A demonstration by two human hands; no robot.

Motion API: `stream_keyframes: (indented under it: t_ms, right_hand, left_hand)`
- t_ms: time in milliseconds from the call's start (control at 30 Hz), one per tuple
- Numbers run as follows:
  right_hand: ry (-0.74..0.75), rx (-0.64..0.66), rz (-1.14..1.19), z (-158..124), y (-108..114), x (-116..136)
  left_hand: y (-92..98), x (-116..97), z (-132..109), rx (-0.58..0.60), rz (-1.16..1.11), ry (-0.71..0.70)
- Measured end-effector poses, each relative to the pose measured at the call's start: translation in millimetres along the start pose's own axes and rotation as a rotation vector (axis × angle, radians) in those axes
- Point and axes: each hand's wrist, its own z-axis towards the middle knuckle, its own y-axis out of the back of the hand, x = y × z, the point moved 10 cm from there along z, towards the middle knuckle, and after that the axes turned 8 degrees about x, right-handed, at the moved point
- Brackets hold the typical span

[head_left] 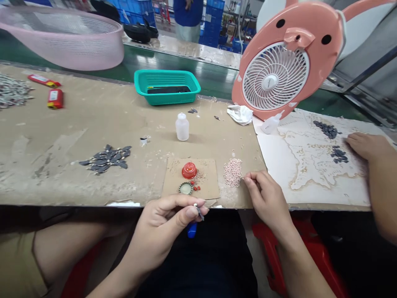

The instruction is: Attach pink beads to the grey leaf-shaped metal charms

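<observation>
My left hand (173, 223) is closed in a pinch at the table's front edge. Between thumb and forefinger it holds a small dark grey leaf-shaped piece (200, 212) with a pale tip. To the right, my right hand (263, 194) has thumb and forefinger together beside a patch of tiny pinkish beads (232, 173); what is in the fingertips, if anything, is too small to make out. Between the hands lies a cardboard square (173, 178) bearing a red cap (189, 170), a bottle cap (185, 188) and a few red bits (196, 188).
A pile of dark leaf-shaped pieces (107, 159) lies left. Behind stand a small translucent bottle (182, 127), a green basket (167, 98) and a pink fan (276, 78). A co-worker's hand (369, 147) rests by dark pieces (339, 154) at right; another person's arm (68, 244) is at left.
</observation>
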Motion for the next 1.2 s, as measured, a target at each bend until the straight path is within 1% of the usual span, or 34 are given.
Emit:
stream_keyframes:
  t_ms: [100,200,267,333,400,467,567,667,733,833,933,1033,1200]
  right_hand:
    - [0.09,0.011,0.146,-11,5,30]
    - [0.179,-0.026,0.223,-22,13,64]
    - [0.252,-0.05,0.198,-28,13,85]
    - [0.328,-0.061,0.137,-32,10,104]
    - [0.39,-0.057,0.063,-35,3,117]
    - [0.435,-0.05,0.001,-38,-3,125]
    - [0.484,-0.044,-0.04,-41,-8,130]
    - [0.488,-0.05,0.016,-41,-6,130]
    - [0.45,-0.012,0.123,-39,-7,126]
    - [0.351,0.074,0.333,-35,-13,115]
    - [0.253,0.108,0.485,-34,-19,106]
    - [0.214,0.109,0.547,-33,-25,105]
    - [0.254,0.078,0.531,-29,-27,116]
  left_hand:
    - [-3.2,6,-2,0.027,-0.093,0.035]
    - [-3.7,6,-3,0.027,-0.09,0.045]
    - [-3.7,5,-3,0.024,-0.038,0.06]
    - [-6.6,6,-2,0.056,0.05,0.099]
    - [-11.2,6,-1,0.11,0.122,0.13]
    - [-14.7,5,-1,0.151,0.152,0.138]
    - [-17.0,4,-1,0.176,0.168,0.154]
    - [-18.8,5,-1,0.186,0.17,0.191]
    - [-20.7,6,-2,0.199,0.136,0.208]
    - [-24.9,10,-3,0.238,0.021,0.237]
    - [-25.7,15,-6,0.261,-0.06,0.276]
    - [-22.8,16,-7,0.261,-0.059,0.285]
    - [-15.3,16,-7,0.241,-0.009,0.286]
